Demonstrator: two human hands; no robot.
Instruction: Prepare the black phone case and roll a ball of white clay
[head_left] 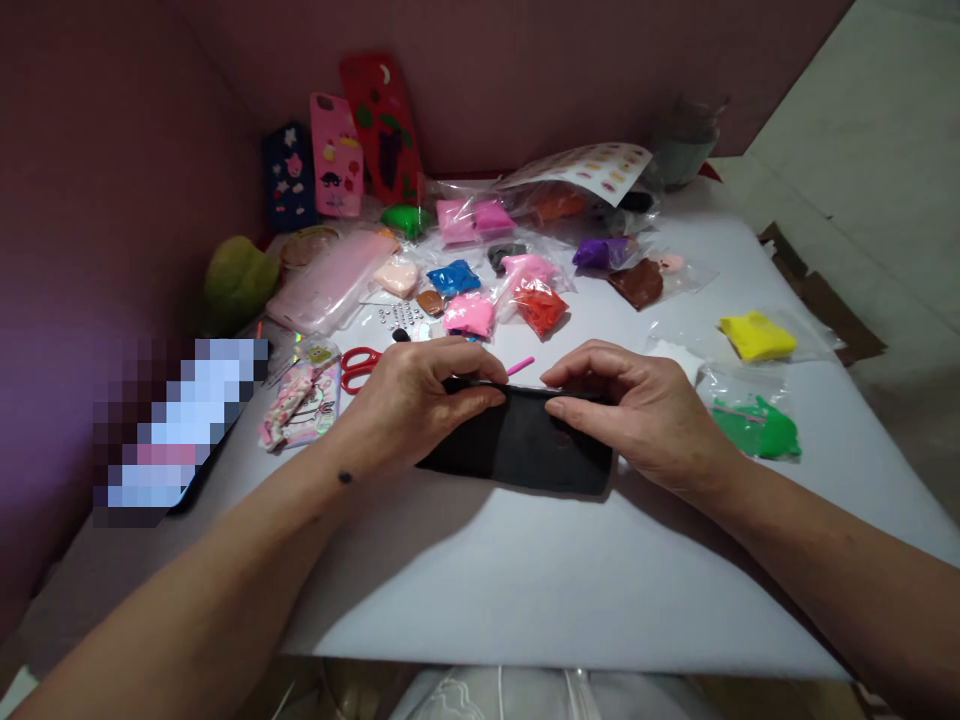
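A flat black phone case (551, 450) is held just over the white table, its far long edge raised toward me. My left hand (435, 395) pinches that edge on the left, thumb on the near face and fingers behind. On the right, my right hand (619, 405) grips the same edge between thumb and fingers. Just beyond the case lies a thin pink stick (521, 366). Red-handled scissors (360, 370) rest left of my left hand, their blades hidden. To the right of my right hand sits a bag of green clay (757, 425).
Several bagged clay lumps, including blue (454, 276), red (541, 308) and yellow (757, 336), cover the table's far half. A clear case (334, 280) lies at left. Decorated cases, such as a red one (382, 130), lean on the wall. A phone (187, 425) stands left; a glass jar (684, 145) is at back.
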